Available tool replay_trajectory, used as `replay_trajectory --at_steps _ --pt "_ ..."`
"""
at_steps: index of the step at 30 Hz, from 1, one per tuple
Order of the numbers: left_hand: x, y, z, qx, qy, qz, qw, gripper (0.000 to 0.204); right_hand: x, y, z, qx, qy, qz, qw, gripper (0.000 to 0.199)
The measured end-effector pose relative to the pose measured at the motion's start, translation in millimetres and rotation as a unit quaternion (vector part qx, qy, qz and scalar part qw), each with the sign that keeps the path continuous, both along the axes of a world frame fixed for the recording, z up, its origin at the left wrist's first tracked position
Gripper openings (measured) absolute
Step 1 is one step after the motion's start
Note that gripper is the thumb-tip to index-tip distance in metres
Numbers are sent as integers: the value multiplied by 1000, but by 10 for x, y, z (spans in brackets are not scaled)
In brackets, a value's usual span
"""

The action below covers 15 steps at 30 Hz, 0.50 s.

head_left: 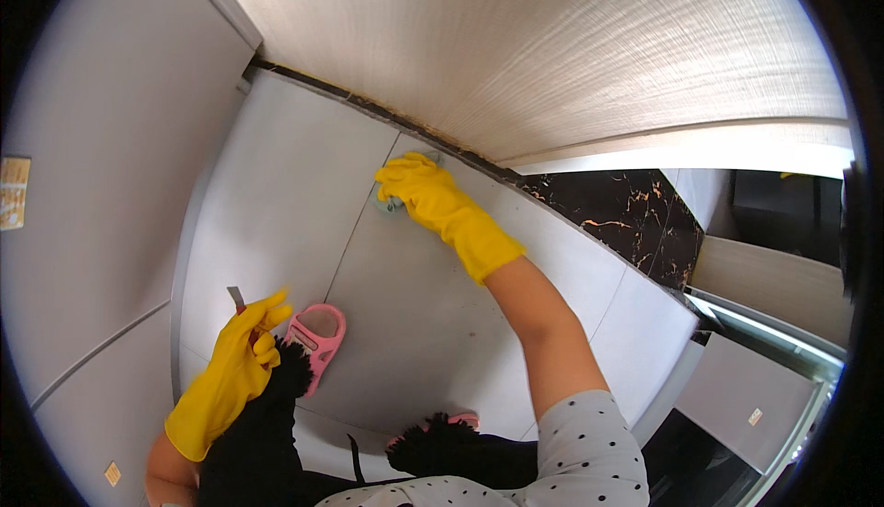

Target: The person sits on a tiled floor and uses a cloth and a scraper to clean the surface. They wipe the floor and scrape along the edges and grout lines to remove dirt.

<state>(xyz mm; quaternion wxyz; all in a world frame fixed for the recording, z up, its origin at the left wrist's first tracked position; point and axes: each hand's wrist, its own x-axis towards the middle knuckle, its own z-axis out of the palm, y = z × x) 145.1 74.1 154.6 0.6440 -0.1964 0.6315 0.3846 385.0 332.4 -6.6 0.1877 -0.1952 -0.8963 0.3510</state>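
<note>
My left hand, in a yellow rubber glove, is closed around a small scraper. Its short metal blade points up past the fingers, and most of the reddish handle is hidden in the glove. Out in front, my right hand, gloved the same way, presses a grey-green cloth onto the pale tiled floor. The cloth shows on both sides of the curled fingers, close to the dark strip along the foot of a wood-grain panel.
My feet wear pink slippers. A tall wood-grain panel rises ahead, with black marbled stone at its right end. Grey cabinet fronts stand on the left. At the right is an appliance or cabinet with a glossy dark front.
</note>
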Motion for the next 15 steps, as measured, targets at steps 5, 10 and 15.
replay_trajectory --at_steps 5,10,15 --pt "-5 -97 -88 9 -7 20 1000 30 438 116 -286 -20 66 -66 995 27" --pt "38 -43 -84 12 -13 4 1000 31 1160 -72 -267 14 65 -170 983 28" --pt "96 32 -7 17 -12 -33 999 31 1831 -776 -117 -249 64 -215 942 35"
